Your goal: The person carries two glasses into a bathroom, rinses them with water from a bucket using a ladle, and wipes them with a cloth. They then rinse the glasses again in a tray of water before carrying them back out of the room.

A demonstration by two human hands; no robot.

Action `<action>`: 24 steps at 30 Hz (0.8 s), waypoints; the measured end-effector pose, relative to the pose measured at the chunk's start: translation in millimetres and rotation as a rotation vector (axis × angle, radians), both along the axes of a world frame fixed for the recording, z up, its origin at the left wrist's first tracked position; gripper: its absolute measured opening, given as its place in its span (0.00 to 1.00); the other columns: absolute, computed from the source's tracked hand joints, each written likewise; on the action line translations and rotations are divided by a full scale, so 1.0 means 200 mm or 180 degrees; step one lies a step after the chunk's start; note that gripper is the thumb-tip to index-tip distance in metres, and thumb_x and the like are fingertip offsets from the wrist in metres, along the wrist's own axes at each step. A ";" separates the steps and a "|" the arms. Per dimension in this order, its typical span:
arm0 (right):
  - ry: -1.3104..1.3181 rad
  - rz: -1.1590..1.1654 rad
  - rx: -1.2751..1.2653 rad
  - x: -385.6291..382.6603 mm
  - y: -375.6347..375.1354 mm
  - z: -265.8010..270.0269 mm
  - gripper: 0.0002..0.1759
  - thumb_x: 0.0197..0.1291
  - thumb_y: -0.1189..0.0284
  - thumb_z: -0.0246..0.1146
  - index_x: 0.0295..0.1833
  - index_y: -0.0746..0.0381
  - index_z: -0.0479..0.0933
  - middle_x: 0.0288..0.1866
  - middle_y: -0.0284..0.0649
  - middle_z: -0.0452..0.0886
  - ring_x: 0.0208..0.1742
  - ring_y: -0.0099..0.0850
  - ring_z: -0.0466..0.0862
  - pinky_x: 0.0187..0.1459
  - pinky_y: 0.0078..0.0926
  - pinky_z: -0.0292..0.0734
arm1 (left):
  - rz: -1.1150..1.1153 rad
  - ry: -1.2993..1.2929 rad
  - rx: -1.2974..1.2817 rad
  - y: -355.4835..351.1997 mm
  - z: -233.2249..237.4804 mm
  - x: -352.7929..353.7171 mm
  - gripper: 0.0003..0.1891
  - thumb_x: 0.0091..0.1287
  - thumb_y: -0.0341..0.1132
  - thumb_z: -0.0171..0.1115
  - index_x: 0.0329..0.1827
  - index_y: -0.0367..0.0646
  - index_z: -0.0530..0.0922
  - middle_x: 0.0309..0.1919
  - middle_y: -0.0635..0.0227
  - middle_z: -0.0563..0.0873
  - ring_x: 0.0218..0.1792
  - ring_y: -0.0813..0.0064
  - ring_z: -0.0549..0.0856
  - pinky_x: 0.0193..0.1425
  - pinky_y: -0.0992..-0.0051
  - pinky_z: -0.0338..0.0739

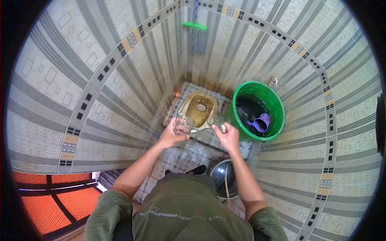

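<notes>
My left hand (173, 135) is wrapped round a clear glass mug (185, 127), whose handle shows on its right side. My right hand (227, 138) is closed, fingers curled round a small clear object (217, 120) that looks like glass; its exact kind is hard to make out. Both hands are held apart, in front of a stained yellowish squat toilet (186, 109) set in the tiled floor. To the right of my right hand stands a green bucket (236, 105) of dark water, with a purple dipper (262, 123) in it.
A long-handled brush (172, 107) leans by the left wall. On the back wall hangs a green squeegee (194, 26). A tap (273, 81) juts out above the bucket. By my feet is a dark basin (218, 176) with a thin stick (226, 186) across it.
</notes>
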State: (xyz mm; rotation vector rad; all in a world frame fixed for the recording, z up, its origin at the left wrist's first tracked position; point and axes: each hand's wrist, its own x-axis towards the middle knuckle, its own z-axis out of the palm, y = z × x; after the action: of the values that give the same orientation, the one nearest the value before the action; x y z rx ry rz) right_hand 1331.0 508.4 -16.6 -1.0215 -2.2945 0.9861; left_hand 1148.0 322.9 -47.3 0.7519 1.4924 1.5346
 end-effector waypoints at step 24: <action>-0.1225 0.1486 0.0765 0.08 -0.31 0.05 0.31 0.34 0.46 0.75 0.18 0.63 0.72 0.16 0.41 0.77 0.20 0.38 0.79 0.27 0.37 0.73 | -0.0472 -0.0882 -0.1233 -1.00 -0.11 0.12 0.29 0.47 0.33 0.74 0.53 0.40 0.72 0.38 0.70 0.81 0.39 0.79 0.80 0.50 0.78 0.74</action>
State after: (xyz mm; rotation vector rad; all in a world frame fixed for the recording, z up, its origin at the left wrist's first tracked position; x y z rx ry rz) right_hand 1346.5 445.5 -6.5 -0.6265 -2.9731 0.6866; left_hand 1172.4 122.5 -69.4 0.3946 1.4297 1.1387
